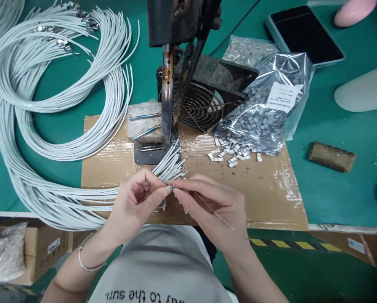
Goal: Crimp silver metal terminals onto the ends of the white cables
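My left hand (139,200) is closed in a pinch, thumb against index finger, on a tiny metallic-looking piece (172,186) that the fingertips mostly hide. My right hand (215,206) meets it there, also pinching. A thin silvery wire (216,213) runs from between the right fingers back across that palm. Just beyond the fingertips lie the loose ends of a bundle of white cables (171,162). The bundle's long part (65,198) curves away to the left, passing behind my left hand. Above stands a soldering iron (167,92), its tip pointing down.
Coiled white cables (59,101) fill the left. Cardboard (258,198) covers the green table (327,113) under my hands. A fan (204,105) stands behind the iron. Small white connectors (232,149) lie beside a plastic bag (267,113). A phone (305,35) and a brown sponge (331,157) are right.
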The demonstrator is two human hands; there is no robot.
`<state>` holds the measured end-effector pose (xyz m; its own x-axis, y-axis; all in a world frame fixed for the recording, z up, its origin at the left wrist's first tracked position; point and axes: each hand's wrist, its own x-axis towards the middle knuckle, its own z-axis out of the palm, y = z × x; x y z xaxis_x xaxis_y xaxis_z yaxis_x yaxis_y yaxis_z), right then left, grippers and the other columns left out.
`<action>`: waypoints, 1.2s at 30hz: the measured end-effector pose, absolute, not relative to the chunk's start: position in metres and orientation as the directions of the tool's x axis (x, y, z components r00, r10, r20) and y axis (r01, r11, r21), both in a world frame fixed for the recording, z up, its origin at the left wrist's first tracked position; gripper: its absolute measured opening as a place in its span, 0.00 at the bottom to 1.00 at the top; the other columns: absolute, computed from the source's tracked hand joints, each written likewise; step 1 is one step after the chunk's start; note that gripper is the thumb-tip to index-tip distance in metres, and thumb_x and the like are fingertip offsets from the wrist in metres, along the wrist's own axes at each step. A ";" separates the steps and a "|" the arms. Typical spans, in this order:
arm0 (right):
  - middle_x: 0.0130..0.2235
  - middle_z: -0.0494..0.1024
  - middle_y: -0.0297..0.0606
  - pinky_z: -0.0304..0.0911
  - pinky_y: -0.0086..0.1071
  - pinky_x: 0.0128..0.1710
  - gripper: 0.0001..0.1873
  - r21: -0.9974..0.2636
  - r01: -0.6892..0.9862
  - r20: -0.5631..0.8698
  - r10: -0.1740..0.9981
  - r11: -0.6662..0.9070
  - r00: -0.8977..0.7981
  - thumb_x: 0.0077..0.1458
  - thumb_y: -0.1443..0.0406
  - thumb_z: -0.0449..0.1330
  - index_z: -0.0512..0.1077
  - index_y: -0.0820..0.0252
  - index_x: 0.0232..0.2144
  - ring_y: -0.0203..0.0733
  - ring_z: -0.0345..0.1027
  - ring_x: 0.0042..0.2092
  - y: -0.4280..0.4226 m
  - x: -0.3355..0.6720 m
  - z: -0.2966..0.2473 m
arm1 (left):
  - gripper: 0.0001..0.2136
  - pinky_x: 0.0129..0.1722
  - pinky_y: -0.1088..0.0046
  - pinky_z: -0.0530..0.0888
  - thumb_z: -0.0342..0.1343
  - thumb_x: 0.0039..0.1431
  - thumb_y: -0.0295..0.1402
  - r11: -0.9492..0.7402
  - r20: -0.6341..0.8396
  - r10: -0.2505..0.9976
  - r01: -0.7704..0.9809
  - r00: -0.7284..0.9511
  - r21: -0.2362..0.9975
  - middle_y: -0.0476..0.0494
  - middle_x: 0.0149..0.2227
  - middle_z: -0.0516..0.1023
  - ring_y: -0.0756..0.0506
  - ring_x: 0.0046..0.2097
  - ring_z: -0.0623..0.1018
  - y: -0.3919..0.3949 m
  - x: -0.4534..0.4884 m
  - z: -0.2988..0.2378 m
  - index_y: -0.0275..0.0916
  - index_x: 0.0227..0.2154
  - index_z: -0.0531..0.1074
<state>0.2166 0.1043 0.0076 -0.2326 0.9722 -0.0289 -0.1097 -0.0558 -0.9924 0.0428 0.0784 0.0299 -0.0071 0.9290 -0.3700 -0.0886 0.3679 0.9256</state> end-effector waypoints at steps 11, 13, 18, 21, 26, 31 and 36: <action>0.23 0.78 0.31 0.60 0.24 0.21 0.09 -0.962 -0.123 -0.227 0.965 -0.243 -0.132 0.58 0.68 0.69 0.90 0.49 0.35 0.30 0.64 0.22 0.099 0.216 0.008 | 0.05 0.26 0.80 0.68 0.63 0.69 0.26 0.088 -0.055 0.992 0.301 -0.118 0.950 0.54 0.28 0.76 0.54 0.27 0.71 0.062 0.051 0.018 0.42 0.37 0.76; 0.23 0.77 0.31 0.55 0.24 0.18 0.08 -0.920 -0.164 -0.340 0.933 -0.356 -0.119 0.60 0.66 0.69 0.90 0.50 0.36 0.27 0.58 0.19 0.101 0.219 0.008 | 0.06 0.26 0.81 0.68 0.63 0.69 0.26 0.143 -0.117 0.986 0.241 -0.121 0.960 0.54 0.27 0.77 0.54 0.27 0.72 0.065 0.051 0.023 0.41 0.35 0.75; 0.25 0.75 0.30 0.54 0.24 0.19 0.11 -0.928 -0.213 -0.262 0.941 -0.306 -0.212 0.62 0.67 0.69 0.90 0.45 0.40 0.27 0.59 0.21 0.103 0.221 0.003 | 0.07 0.26 0.82 0.67 0.63 0.69 0.27 0.273 -0.265 0.958 0.076 -0.109 0.959 0.54 0.26 0.76 0.55 0.26 0.71 0.070 0.050 0.030 0.40 0.32 0.75; 0.27 0.77 0.31 0.55 0.23 0.20 0.15 -0.941 -0.223 -0.193 0.946 -0.253 -0.260 0.61 0.70 0.68 0.89 0.42 0.41 0.27 0.61 0.22 0.104 0.218 0.003 | 0.07 0.27 0.81 0.66 0.63 0.70 0.28 0.310 -0.308 0.948 0.009 -0.079 0.951 0.55 0.26 0.75 0.55 0.27 0.70 0.072 0.048 0.030 0.40 0.33 0.75; 0.27 0.78 0.31 0.57 0.24 0.20 0.15 -0.959 -0.212 -0.138 0.963 -0.188 -0.233 0.59 0.72 0.69 0.89 0.44 0.39 0.29 0.62 0.23 0.104 0.215 0.006 | 0.08 0.27 0.81 0.66 0.64 0.69 0.28 0.354 -0.356 0.933 -0.053 -0.053 0.934 0.55 0.26 0.74 0.55 0.27 0.69 0.073 0.046 0.033 0.40 0.31 0.75; 0.26 0.78 0.33 0.58 0.24 0.19 0.13 -0.979 -0.157 -0.103 0.979 -0.131 -0.177 0.57 0.72 0.69 0.90 0.49 0.36 0.31 0.65 0.23 0.101 0.213 0.004 | 0.10 0.26 0.81 0.65 0.66 0.67 0.28 0.376 -0.380 0.924 -0.071 -0.049 0.924 0.55 0.24 0.72 0.55 0.26 0.68 0.076 0.046 0.034 0.39 0.29 0.73; 0.23 0.76 0.31 0.52 0.22 0.13 0.05 -0.912 -0.297 -0.226 0.951 -0.282 -0.210 0.58 0.65 0.71 0.89 0.52 0.35 0.27 0.57 0.17 0.098 0.209 -0.004 | 0.10 0.26 0.80 0.65 0.66 0.66 0.29 0.391 -0.395 0.918 -0.086 -0.037 0.916 0.54 0.25 0.73 0.54 0.26 0.68 0.077 0.046 0.032 0.39 0.29 0.73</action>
<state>0.2091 0.0981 -0.0041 -0.2105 0.9512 -0.2257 -0.2974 -0.2823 -0.9121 0.0459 0.0774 0.0315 -0.0366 0.9179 -0.3951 -0.0856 0.3910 0.9164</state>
